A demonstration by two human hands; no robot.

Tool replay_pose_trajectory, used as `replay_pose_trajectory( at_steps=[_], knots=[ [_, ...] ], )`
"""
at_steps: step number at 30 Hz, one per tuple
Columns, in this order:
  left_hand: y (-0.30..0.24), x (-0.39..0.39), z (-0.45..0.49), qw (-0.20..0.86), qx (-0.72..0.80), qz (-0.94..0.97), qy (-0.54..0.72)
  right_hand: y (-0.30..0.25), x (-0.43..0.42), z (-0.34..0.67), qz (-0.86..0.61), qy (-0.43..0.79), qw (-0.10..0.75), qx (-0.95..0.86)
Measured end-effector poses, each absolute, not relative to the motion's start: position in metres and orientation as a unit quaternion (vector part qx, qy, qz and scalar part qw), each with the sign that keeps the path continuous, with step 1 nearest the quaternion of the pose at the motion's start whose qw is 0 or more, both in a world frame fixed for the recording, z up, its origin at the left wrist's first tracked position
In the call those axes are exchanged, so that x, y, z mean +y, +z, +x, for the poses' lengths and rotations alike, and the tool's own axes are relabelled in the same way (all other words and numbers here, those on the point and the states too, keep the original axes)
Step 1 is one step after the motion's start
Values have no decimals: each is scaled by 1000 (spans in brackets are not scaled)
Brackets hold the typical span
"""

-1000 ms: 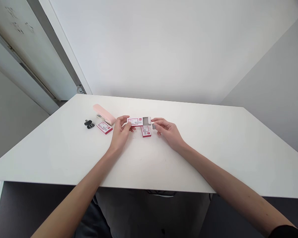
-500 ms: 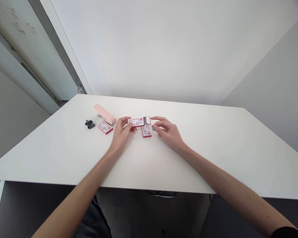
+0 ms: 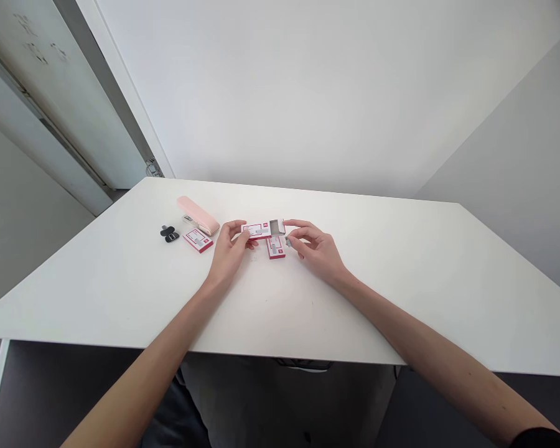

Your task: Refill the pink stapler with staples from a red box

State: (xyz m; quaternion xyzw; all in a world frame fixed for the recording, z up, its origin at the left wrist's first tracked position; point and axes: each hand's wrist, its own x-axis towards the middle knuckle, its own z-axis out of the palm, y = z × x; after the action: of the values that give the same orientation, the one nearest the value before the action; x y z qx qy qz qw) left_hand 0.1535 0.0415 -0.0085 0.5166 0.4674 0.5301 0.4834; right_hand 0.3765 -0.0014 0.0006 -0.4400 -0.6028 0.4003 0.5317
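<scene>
1. Box, white with red edging, was in the left hand, raised over the counter; its uncovered grey compartment lay at the end toward the right hand.
2. The left hand was clamped on the box, thumb on the printed face and the other fingers behind and below.
3. The right hand had its thumb and fingers together on a small grey piece, just beside the box's uncovered end. The index finger reached to that end; whether it touched could not be told.
4. Between the two hands, partly hidden under the raised box, a second box rested on the counter.
5. Just left of the left hand lay a third box, printed side up.
6. Beyond it, a pink case slanted away, its nearer end close to the left hand's fingers.
7. Farther left of that hand, past the third box, sat a small black object, its details too small to tell.
</scene>
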Motion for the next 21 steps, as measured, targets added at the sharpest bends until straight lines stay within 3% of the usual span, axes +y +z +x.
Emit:
replay_pose_trajectory(
  at_steps=[21],
  knots=[
    [7, 31, 157, 553, 404, 541, 488, 0, -7, 372, -433, 287, 497, -695]
  ],
)
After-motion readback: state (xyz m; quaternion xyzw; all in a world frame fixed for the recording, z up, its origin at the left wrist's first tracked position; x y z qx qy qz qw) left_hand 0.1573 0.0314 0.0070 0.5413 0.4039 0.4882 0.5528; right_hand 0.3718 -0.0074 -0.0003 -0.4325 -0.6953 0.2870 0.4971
